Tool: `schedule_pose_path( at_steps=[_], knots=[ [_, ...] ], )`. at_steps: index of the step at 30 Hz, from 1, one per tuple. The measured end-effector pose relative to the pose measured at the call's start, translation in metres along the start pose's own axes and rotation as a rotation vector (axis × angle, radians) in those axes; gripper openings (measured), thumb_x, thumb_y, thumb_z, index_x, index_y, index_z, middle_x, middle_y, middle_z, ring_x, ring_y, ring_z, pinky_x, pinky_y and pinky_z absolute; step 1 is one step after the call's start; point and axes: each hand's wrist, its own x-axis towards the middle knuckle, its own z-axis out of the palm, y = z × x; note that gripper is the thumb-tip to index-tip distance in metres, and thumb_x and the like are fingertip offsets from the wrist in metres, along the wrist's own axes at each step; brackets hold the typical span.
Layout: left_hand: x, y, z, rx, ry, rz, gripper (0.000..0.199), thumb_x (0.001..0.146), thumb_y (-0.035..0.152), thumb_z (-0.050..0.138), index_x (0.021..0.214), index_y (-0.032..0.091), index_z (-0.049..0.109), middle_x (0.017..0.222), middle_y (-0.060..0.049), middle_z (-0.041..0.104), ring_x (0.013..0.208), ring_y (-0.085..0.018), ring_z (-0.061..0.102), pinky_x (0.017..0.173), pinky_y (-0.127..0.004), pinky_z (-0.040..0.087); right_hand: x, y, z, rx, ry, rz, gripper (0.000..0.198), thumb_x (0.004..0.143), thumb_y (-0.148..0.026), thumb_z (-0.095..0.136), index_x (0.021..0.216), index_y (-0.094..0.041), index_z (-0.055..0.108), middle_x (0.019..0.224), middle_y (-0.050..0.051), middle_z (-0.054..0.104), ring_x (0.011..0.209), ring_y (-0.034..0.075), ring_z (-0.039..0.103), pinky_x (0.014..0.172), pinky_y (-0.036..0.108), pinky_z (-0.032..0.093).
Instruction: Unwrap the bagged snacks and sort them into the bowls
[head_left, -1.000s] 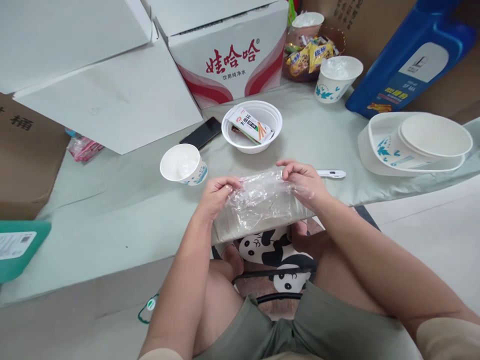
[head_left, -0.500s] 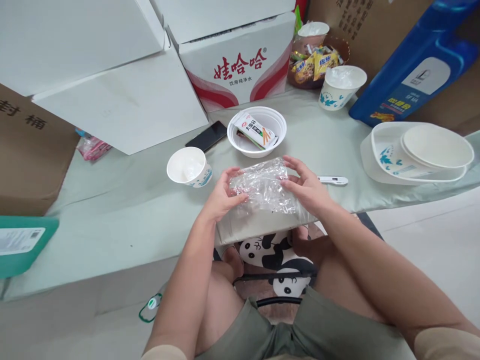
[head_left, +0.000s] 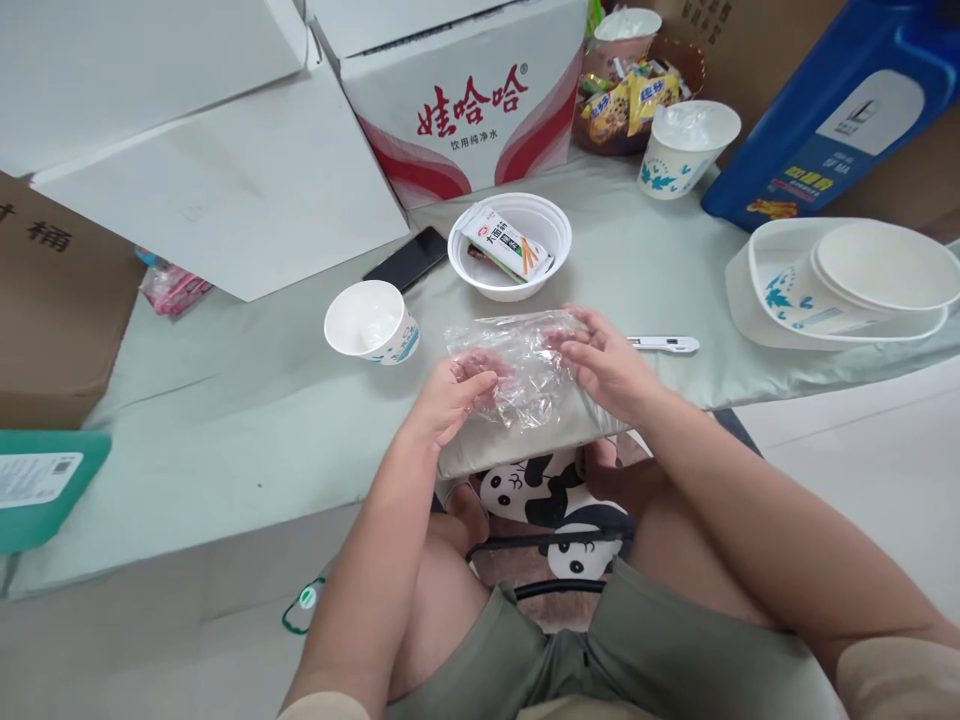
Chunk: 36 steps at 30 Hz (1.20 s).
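Note:
A crinkled clear plastic bag (head_left: 529, 385) is stretched between my two hands above the table's front edge. My left hand (head_left: 454, 395) grips its left side, thumb on top and fingers showing through the film. With thumb and fingers, my right hand (head_left: 604, 365) pinches the bag's right side. Just beyond it stands a white plastic bowl (head_left: 551, 215) with snack packets (head_left: 510, 248) inside. A paper cup (head_left: 367, 320) with a leaf print is left of my left hand. To the right of my right hand lies a white utility knife (head_left: 667, 344).
Behind the cup lies a black phone (head_left: 405, 262). White boxes (head_left: 465, 110) line the back. At right are a white tub (head_left: 750, 310) holding stacked paper cups, a large blue bottle (head_left: 825, 130), another cup (head_left: 679, 165) and a snack basket (head_left: 637, 110). A green container (head_left: 86, 470) sits far left.
My left hand has slipped further under the plastic film, and its fingers now show through it. The bag's left part lies flatter and further back. The camera view has shifted slightly.

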Motion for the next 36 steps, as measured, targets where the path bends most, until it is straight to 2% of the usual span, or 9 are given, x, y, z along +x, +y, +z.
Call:
schedule_pose_path(
  at_steps=[6,10,14,18,22,25,29,33,36],
  knots=[
    [-0.001,0.002,0.002,0.113,0.046,0.030,0.034,0.070,0.037,0.081,0.095,0.020,0.066,0.056,0.003,0.064,0.047,-0.013,0.062,0.042,-0.020,0.046,-0.006,-0.002,0.004,-0.196,-0.170,0.106,0.032,0.072,-0.047,0.077,0.080,-0.022,0.058,0.076,0.001,0.067,0.065,0.013,0.061,0.062,0.028,0.052],
    [-0.004,0.008,-0.001,0.060,0.021,0.003,0.040,0.068,0.039,0.080,0.101,0.021,0.064,0.044,0.007,0.056,0.034,-0.011,0.054,0.034,-0.018,0.038,-0.006,-0.003,0.005,-0.165,-0.135,0.109,0.038,0.072,-0.050,0.075,0.090,-0.026,0.052,0.053,-0.009,0.054,0.045,0.010,0.048,0.046,0.024,0.043],
    [-0.002,0.009,-0.003,-0.120,0.015,-0.019,0.036,0.062,0.034,0.080,0.090,0.023,0.061,0.042,0.009,0.053,0.034,-0.010,0.052,0.034,-0.016,0.037,-0.007,-0.009,0.005,-0.014,-0.128,0.077,0.035,0.068,-0.045,0.075,0.088,-0.026,0.053,0.052,-0.010,0.051,0.042,0.010,0.047,0.045,0.025,0.042],
    [0.004,0.008,-0.005,-0.203,0.025,-0.053,0.031,0.065,0.042,0.074,0.082,0.021,0.058,0.053,0.004,0.061,0.046,-0.012,0.062,0.042,-0.019,0.047,-0.008,-0.014,0.001,0.011,-0.195,0.068,0.021,0.070,-0.043,0.062,0.074,-0.023,0.059,0.059,-0.001,0.058,0.050,0.015,0.056,0.052,0.032,0.048],
    [0.009,0.006,-0.003,-0.118,0.054,-0.089,0.039,0.071,0.055,0.067,0.081,0.018,0.061,0.070,-0.002,0.066,0.059,-0.014,0.066,0.056,-0.026,0.057,-0.005,-0.007,-0.007,-0.404,-0.180,-0.043,0.028,0.081,-0.045,0.054,0.068,-0.022,0.065,0.069,0.004,0.062,0.064,0.018,0.058,0.065,0.037,0.053],
    [0.009,0.004,-0.002,-0.034,0.147,0.097,0.039,0.060,0.033,0.080,0.091,0.020,0.061,0.077,0.003,0.063,0.064,-0.011,0.063,0.059,-0.023,0.056,-0.004,0.001,-0.011,-0.691,-0.097,-0.197,0.014,0.076,-0.036,0.068,0.074,-0.023,0.068,0.096,0.008,0.064,0.088,0.022,0.063,0.082,0.040,0.054],
    [0.007,0.001,-0.002,0.150,0.146,0.214,0.040,0.057,0.016,0.078,0.095,0.020,0.063,0.080,0.004,0.062,0.066,-0.010,0.060,0.058,-0.020,0.053,-0.003,0.001,-0.013,-0.590,0.075,-0.357,0.028,0.075,-0.033,0.072,0.100,-0.025,0.066,0.123,0.009,0.061,0.118,0.025,0.058,0.106,0.046,0.046],
    [0.003,0.001,0.001,0.219,0.012,0.229,0.039,0.060,0.016,0.078,0.097,0.020,0.066,0.082,0.002,0.065,0.068,-0.010,0.061,0.063,-0.021,0.053,-0.004,-0.003,-0.007,-0.462,-0.183,-0.095,0.032,0.076,-0.039,0.073,0.104,-0.025,0.065,0.106,0.005,0.071,0.099,0.022,0.067,0.089,0.039,0.055],
    [0.004,0.002,0.000,0.197,0.011,0.261,0.042,0.063,0.019,0.078,0.102,0.021,0.065,0.081,0.001,0.067,0.069,-0.012,0.063,0.063,-0.023,0.053,-0.005,-0.004,-0.001,-0.625,-0.321,0.094,0.015,0.074,-0.035,0.073,0.081,-0.022,0.068,0.070,0.001,0.067,0.064,0.017,0.061,0.060,0.030,0.049]
  ],
)
